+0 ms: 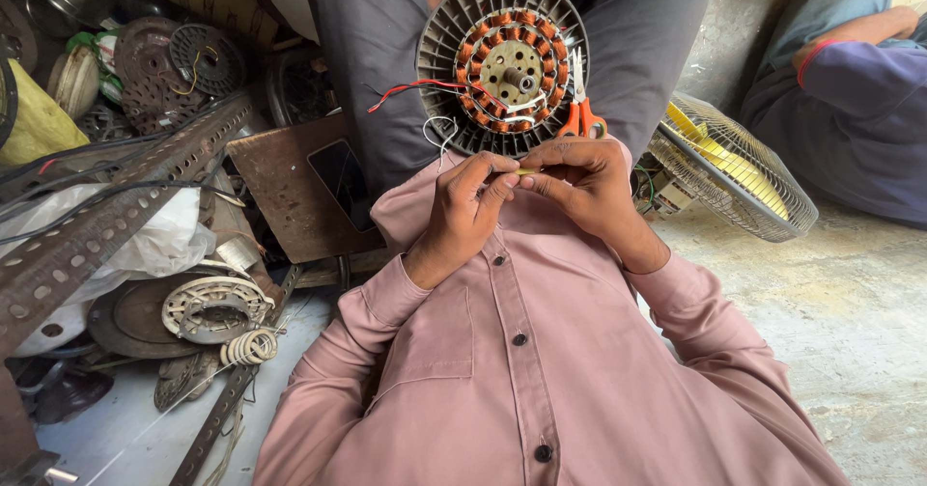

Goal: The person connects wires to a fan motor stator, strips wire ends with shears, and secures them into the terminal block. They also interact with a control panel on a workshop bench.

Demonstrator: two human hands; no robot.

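Both hands, the left hand (pixel 463 211) and right hand (pixel 579 182), pinched together on a thin wire sleeve (pixel 526 170) just below the lap-held fan stator (pixel 502 61), its copper windings in place, leads still loose.

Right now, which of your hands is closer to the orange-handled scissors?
Right. The right hand sits just below the orange-handled scissors, nearly touching the handles; the left hand is farther off, lower and to their left.

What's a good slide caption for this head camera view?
Both hands pinch a thin wire before a copper-wound fan stator, orange-handled scissors resting alongside.
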